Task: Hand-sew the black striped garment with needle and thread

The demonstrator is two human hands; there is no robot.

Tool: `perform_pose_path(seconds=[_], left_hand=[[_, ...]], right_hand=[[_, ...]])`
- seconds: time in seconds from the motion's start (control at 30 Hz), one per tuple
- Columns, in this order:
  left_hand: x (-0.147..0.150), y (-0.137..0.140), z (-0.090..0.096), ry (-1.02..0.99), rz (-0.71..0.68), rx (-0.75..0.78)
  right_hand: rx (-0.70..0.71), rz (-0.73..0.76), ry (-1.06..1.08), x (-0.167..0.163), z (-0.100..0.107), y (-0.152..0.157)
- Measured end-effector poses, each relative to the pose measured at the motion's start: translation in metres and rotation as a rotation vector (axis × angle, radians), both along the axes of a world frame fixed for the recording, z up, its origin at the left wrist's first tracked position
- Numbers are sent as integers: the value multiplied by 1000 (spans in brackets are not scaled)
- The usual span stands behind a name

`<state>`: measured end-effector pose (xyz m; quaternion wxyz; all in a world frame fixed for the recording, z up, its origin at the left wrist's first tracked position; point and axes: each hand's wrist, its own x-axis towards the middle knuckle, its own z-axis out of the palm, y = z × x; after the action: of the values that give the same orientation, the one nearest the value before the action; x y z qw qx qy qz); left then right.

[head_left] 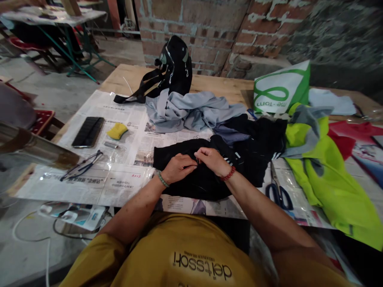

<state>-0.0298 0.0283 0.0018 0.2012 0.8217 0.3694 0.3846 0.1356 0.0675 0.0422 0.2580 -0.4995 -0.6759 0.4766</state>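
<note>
A black garment (pixel 191 185) lies spread on the newspaper in front of me, a white mark showing near its right side. My left hand (pixel 178 168), with a green bead bracelet at the wrist, is closed in a pinch on the cloth. Close beside it, my right hand (pixel 213 161), wearing a red bracelet, also pinches at the garment. The fingertips of both hands almost meet over a small fold. Whether a needle or thread is between them is too small to tell. Dark clothing (pixel 257 135) adjoins the garment on the right.
Scissors (pixel 279 193) lie to the right, near a yellow-green garment (pixel 335 179). A grey cloth (pixel 191 109), black bag (pixel 179 65) and green-white bag (pixel 281 89) are behind. On the left are a black phone-like case (pixel 88 131), yellow sponge (pixel 117 130), glasses (pixel 83 165) and a brown pole (pixel 38 147).
</note>
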Motion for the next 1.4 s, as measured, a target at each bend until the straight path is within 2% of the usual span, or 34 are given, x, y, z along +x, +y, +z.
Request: perform_pose_path(seconds=[0.13,0.33,0.5,0.63,0.73,0.9,1.0,1.13,1.27,1.33,1.4], left_hand=[[2,-2,-1,32,52,60],[9,-6,-3,55,134,131],[11,-5,-5,22,260,122],[7,0,-5,-24,252,38],[6,4,-3,-106,219,-89],[6,8,-1,-166,213,-284],[6,9,-2,-198,203,-394],[6,12,-2,-286,172,-565],[6,13,-1,-351,158,-658],[6,13,-1,-359,150,-680],[6,13,-2,-359,139,-690]], right_hand=[[61,7,-20,0,-6,-1],[37,-25,21,2,-15,-2],[101,18,14,2,-21,-8],[169,66,-62,6,-22,-7],[204,98,-38,12,-22,-2],[279,-172,270,26,-29,2],[437,-223,302,36,-30,-2],[677,12,174,44,-20,-10],[765,270,19,42,-21,-13],[786,314,-46,38,-28,-12],[810,291,-80,35,-36,-10]])
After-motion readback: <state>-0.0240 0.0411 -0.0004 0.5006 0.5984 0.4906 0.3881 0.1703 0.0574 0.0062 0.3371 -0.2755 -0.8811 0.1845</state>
